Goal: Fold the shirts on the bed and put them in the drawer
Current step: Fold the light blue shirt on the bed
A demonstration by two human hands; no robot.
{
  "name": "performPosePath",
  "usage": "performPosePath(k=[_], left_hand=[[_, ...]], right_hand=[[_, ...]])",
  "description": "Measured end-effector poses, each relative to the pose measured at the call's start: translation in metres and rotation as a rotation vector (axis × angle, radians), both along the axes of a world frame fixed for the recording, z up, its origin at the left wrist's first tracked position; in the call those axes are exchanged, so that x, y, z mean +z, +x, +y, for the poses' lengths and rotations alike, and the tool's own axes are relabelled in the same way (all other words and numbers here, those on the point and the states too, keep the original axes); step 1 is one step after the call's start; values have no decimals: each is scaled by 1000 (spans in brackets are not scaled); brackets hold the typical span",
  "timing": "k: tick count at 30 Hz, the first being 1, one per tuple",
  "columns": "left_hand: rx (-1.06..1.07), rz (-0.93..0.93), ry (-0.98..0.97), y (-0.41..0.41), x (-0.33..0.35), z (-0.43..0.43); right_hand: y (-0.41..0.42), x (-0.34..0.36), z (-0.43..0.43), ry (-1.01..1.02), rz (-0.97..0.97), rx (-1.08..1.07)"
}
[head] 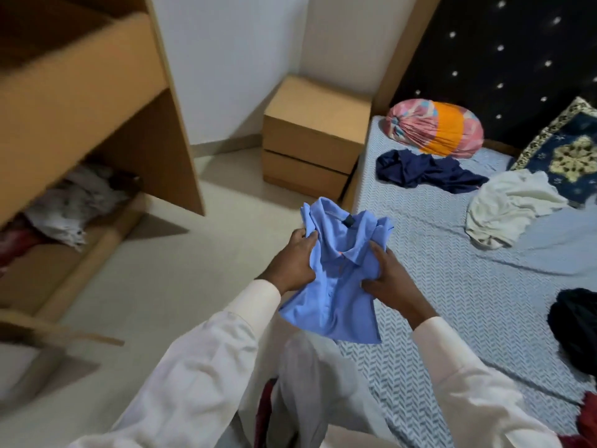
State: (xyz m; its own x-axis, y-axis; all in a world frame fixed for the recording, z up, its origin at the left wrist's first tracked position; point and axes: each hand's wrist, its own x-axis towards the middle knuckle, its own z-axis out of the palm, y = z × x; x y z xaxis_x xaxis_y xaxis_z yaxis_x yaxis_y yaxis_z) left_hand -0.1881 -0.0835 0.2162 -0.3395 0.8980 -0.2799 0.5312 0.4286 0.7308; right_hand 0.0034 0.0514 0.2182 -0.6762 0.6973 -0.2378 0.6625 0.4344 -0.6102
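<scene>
Left hand (292, 260) grips one edge of a light blue polo shirt (336, 295), its fingers curled into the cloth beside the collar. Right hand (387, 279) holds the opposite edge, thumb on top and fingers tucked under the fabric. The shirt is folded into a narrow packet, with the collar pointing away from the person and the button placket facing up. It is held in the air just off the near corner of the bed (452, 260), above the floor and the person's lap. Both arms are in pale long sleeves.

The bed has a blue-grey sheet with a chevron print, and more garments lie on it unfolded. A navy shirt (426, 171) lies near the head end. A crumpled white shirt (507, 211) lies just beside it, toward the middle of the bed. A black garment (575, 328) lies on the bed's nearer part and is cut off by the frame edge. At the head of the bed, a pink and orange cloth bundle (436, 127) rests against the dark headboard (484, 53), with a dark blue patterned pillow (565, 153) near it.

A light brown bedside cabinet (310, 140) with two drawers stands just beside the head end of the bed. Well apart from the bed, across the floor, an open drawer (64, 263) holds crumpled pale and red clothes (71, 205), which are blurred.
</scene>
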Motion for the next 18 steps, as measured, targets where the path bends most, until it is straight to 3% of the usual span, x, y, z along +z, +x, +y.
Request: performPosePath(k=[10, 18], left_hand=[[232, 63, -69, -47, 187, -94], [479, 180, 22, -114, 255, -142]], right_hand=[[-85, 171, -57, -52, 26, 212], [-199, 264, -70, 2, 98, 412]])
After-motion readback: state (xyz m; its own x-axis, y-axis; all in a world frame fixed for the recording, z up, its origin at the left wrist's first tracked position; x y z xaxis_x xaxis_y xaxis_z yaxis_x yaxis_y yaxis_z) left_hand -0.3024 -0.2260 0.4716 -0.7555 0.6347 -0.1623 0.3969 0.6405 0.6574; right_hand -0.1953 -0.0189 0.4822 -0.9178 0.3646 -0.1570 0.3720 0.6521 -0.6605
